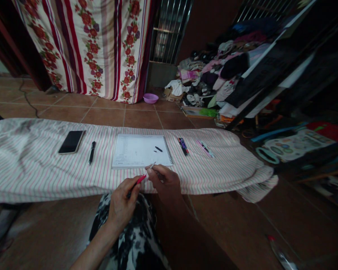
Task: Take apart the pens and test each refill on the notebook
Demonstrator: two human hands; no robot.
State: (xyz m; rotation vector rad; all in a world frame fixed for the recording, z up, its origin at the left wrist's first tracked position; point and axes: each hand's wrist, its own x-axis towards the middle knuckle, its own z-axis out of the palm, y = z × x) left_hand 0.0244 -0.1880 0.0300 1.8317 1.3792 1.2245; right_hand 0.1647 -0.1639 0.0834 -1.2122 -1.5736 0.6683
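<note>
My left hand [124, 198] is closed round a pen [141, 179] whose pink-red end points up and to the right. Just right of it, the fingers of my right hand [166, 182] pinch a thin, pale, pointed pen refill [153, 164], close to the pink end. Whether the two pieces touch, I cannot tell. Both hands are over the near edge of a spiral notebook [135, 150]. On its page lie a small dark pen cap or barrel piece [158, 149] and a tinier dark bit [155, 151].
A striped cloth [214, 168] covers the long table. Left of the notebook lie a black pen [92, 153] and a phone [71, 142]; to its right are several dark pens [183, 146] and pink and pale pens [205, 149]. A purple basin [150, 98] sits on the floor beyond.
</note>
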